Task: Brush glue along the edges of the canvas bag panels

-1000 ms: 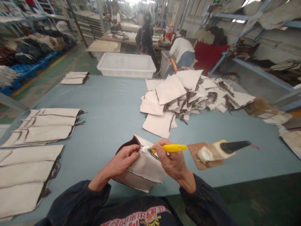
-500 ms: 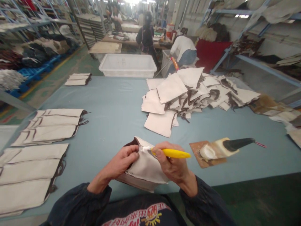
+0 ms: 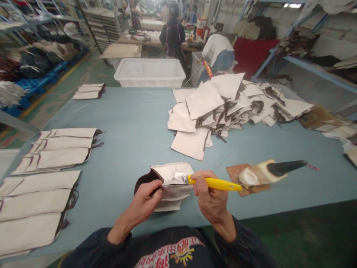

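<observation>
A cream fabric pouch (image 3: 174,172) with dark brown lining lies at the table's near side, its mouth spread at the left. My left hand (image 3: 147,199) is closed on the edge of that mouth, thumb and fingers pinching the dark lining. In my right hand (image 3: 210,197) is a yellow-handled brush (image 3: 216,184), held between thumb and fingers. White paste covers the bristles, which touch the pouch's upper panel near the opening. Right of that hand, a cut-open plastic container (image 3: 258,174) with white paste inside rests on a brown board (image 3: 237,173); a black handle (image 3: 287,168) extends from it.
A loose heap of cream pouches (image 3: 205,100) covers the table's far right. Overlapping rows of pouches (image 3: 65,156) line the left side. Beyond the far edge stand a white tub (image 3: 150,72) and people, one bending over (image 3: 219,50). Shelving rises at the right.
The pouch has turned, so its upper panel and layered side now face differently. The brush has shifted slightly right with my right hand. My left hand has moved a little down along the mouth.
</observation>
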Action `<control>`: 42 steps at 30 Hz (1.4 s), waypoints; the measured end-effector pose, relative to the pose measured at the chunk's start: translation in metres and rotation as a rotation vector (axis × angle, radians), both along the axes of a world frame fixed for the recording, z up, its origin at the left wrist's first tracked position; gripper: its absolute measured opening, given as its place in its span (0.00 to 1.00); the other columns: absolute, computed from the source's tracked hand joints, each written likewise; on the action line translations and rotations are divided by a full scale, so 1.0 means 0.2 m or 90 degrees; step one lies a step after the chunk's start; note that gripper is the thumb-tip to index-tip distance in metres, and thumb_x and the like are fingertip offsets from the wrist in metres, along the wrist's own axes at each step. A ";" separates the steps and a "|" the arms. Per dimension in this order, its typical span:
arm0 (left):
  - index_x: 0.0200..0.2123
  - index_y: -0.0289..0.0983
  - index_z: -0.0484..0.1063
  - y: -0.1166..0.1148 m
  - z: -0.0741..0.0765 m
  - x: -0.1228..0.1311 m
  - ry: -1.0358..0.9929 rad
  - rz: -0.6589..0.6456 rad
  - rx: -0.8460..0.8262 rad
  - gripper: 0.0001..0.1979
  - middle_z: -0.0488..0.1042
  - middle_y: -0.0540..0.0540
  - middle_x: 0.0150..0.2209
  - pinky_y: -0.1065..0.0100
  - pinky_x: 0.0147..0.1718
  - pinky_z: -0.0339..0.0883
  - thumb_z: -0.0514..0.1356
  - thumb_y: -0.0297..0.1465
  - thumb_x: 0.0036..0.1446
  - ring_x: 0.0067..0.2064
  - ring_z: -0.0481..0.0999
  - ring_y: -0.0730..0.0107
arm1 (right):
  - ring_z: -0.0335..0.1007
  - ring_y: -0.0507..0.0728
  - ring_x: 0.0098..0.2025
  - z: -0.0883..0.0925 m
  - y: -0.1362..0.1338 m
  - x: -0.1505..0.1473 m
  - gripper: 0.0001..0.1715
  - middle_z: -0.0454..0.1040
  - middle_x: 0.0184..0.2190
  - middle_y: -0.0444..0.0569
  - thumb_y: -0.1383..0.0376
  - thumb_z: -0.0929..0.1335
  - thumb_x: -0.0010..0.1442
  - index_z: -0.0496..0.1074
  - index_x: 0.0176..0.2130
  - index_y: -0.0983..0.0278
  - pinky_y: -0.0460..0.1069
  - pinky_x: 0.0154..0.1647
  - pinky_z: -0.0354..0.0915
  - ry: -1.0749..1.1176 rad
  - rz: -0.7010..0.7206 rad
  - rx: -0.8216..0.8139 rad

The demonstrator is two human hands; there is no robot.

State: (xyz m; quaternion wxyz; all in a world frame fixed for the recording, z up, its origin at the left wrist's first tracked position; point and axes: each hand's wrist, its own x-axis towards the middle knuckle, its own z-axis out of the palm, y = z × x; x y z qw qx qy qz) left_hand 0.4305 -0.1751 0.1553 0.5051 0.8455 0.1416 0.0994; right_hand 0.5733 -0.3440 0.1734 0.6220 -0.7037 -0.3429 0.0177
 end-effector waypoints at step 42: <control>0.55 0.35 0.75 0.00 -0.13 -0.04 0.082 0.102 -0.274 0.22 0.82 0.42 0.39 0.62 0.48 0.72 0.59 0.35 0.59 0.44 0.80 0.57 | 0.59 0.49 0.16 -0.10 0.18 0.03 0.20 0.61 0.15 0.35 0.51 0.65 0.71 0.70 0.33 0.61 0.45 0.19 0.58 0.208 -0.128 0.142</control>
